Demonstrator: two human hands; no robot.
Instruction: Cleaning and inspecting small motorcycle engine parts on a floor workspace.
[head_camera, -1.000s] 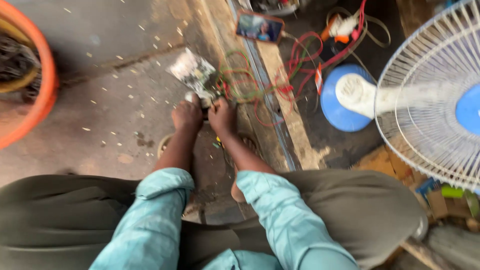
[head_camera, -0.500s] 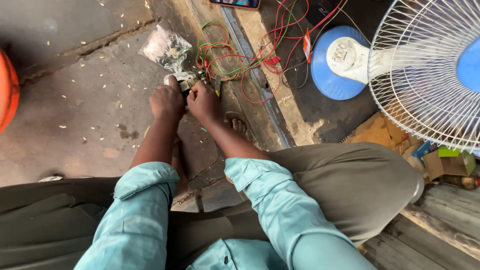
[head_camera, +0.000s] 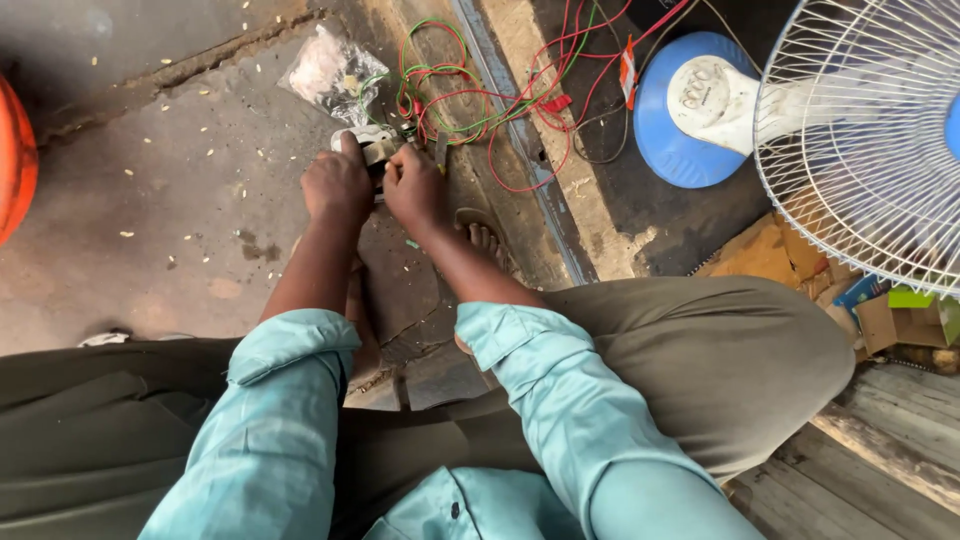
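On the concrete floor (head_camera: 150, 250) between the person's knees, the view has swung since half a second ago: the white fan (head_camera: 880, 140) now fills more of the right edge, while the orange tub (head_camera: 15, 160) shrinks to a sliver at the left. Bare floor lies open to the left of the hands; to the right a raised kerb (head_camera: 530, 170) and the fan's blue round base (head_camera: 690, 110) hem the space in. Red and green wires (head_camera: 470, 100) sprawl just beyond the hands, touching a clear crumpled plastic bag (head_camera: 330, 70) with pale contents. Both hands sit as before, the left hand (head_camera: 338, 185) and right hand (head_camera: 415, 190) clenched together on a small grey metal part (head_camera: 378, 150) pressed low over the floor.
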